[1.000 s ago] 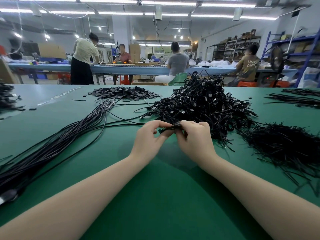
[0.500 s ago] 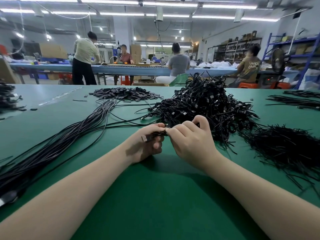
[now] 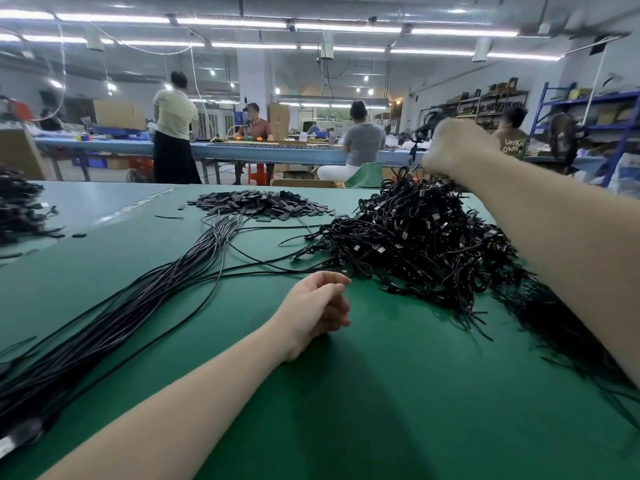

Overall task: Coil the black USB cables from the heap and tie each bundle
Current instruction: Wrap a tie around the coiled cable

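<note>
Single head-worn wide-angle view, looking forward and slightly down across green table [image 3: 363, 393]; cable heap [image 3: 415, 244] near at 1 o'clock; edges blurred, probably motion.

One legible text — a seated worker's olive shirt [image 3: 512, 144] reads, seemingly, "UNKN OWN"; its edges blur.

Bench [image 3: 346, 393]: green mat, plain. Coiled USB cable heap [image 3: 415, 244]: black w/ silver plug tips. Straight cable bundle [image 3: 114, 313]: black. Tie-strap pile [image 3: 256, 206]: dark grey. Loose ties, rt side [image 3: 568, 327]: black. Far bench [image 3: 277, 152]: light blue. Stools [image 3: 258, 173]: red. Shelving [image 3: 620, 109]: blue frame.
</note>
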Demonstrator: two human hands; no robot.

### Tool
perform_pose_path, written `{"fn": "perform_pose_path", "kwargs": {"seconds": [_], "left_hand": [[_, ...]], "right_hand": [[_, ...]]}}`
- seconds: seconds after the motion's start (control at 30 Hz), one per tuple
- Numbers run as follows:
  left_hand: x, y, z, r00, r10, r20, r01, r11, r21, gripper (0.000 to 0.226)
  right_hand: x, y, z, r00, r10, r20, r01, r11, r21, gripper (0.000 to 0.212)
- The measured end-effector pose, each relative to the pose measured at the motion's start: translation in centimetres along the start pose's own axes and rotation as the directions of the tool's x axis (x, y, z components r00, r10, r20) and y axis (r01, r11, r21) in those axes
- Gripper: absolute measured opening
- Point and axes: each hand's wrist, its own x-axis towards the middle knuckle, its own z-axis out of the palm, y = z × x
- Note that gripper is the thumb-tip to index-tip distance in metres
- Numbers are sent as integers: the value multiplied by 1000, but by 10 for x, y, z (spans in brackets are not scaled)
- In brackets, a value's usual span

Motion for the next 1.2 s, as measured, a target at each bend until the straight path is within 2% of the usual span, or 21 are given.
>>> {"fn": "perform_pose_path", "kwargs": {"seconds": [0.07,0.13,0.17,0.2,0.27,0.3,0.33,0.4,0.47,0.53,0.57,0.7,0.77,0.83,0.87,0.93,1.0,1.03,1.07,1.13,1.2], "left_hand": [[0,-4,0,986,104,-130,-87,988,128,18],[2,-4,-5,919,307,-248,-177,882,436,19],[3,1,-12,878,411,-246,-192,772,606,18],[4,8,-21,862,464,-203,-141,604,784,19],[4,24,-42,905,397,-153,105,141,984,36],[1,32,-52,930,309,-197,227,-65,972,42],[-3,39,-61,938,211,-275,317,-198,928,44],[-11,52,-75,898,11,-441,418,-342,842,44],[-20,67,-88,805,-162,-571,430,-505,749,37],[-30,76,-100,727,-195,-659,433,-615,659,29],[-34,76,-108,723,-168,-670,444,-629,638,32],[-51,69,-127,760,-129,-637,441,-617,652,39],[-55,64,-127,782,-58,-620,472,-595,651,36],[-55,64,-116,826,16,-563,481,-541,690,33],[-53,65,-109,857,41,-513,468,-478,743,30],[-44,69,-88,921,51,-386,386,-253,887,26],[-34,74,-58,959,13,-283,276,172,946,27],[-29,76,-42,969,-30,-247,239,375,896,26],[-25,78,-24,978,-78,-193,206,495,844,25],[-15,79,5,988,-141,-58,129,576,807,23],[-7,83,27,986,-161,40,70,625,777,19]], "right_hand": [[-4,-6,14,971,-10,237,17,999,-28,17],[-38,-19,41,961,-95,259,114,992,-59,19],[-59,-25,58,959,-149,242,166,985,-50,22],[-82,-28,75,951,-190,245,202,979,-25,28],[-129,-30,105,928,-215,305,216,976,30,41],[-149,-29,119,918,-215,333,210,976,53,44],[-163,-26,129,916,-209,342,192,978,82,44],[-177,-21,140,931,-187,312,138,975,172,40],[-178,-18,141,940,-201,276,141,965,221,38],[-177,-18,141,940,-220,261,161,960,228,36],[-177,-18,142,940,-227,256,168,958,233,36],[-179,-17,144,943,-243,228,186,952,244,34],[-179,-16,143,943,-244,225,185,949,253,33],[-180,-16,141,943,-250,220,186,944,273,33],[-181,-16,140,946,-258,197,198,939,282,32],[-182,-16,138,951,-301,70,264,909,323,36],[-183,-17,133,927,-360,-105,366,811,456,51],[-183,-19,129,903,-393,-175,422,732,535,59],[-183,-20,125,872,-431,-231,479,656,583,64],[-182,-21,122,825,-466,-319,554,557,619,62],[-179,-17,122,849,-402,-342,515,486,706,50]]}}
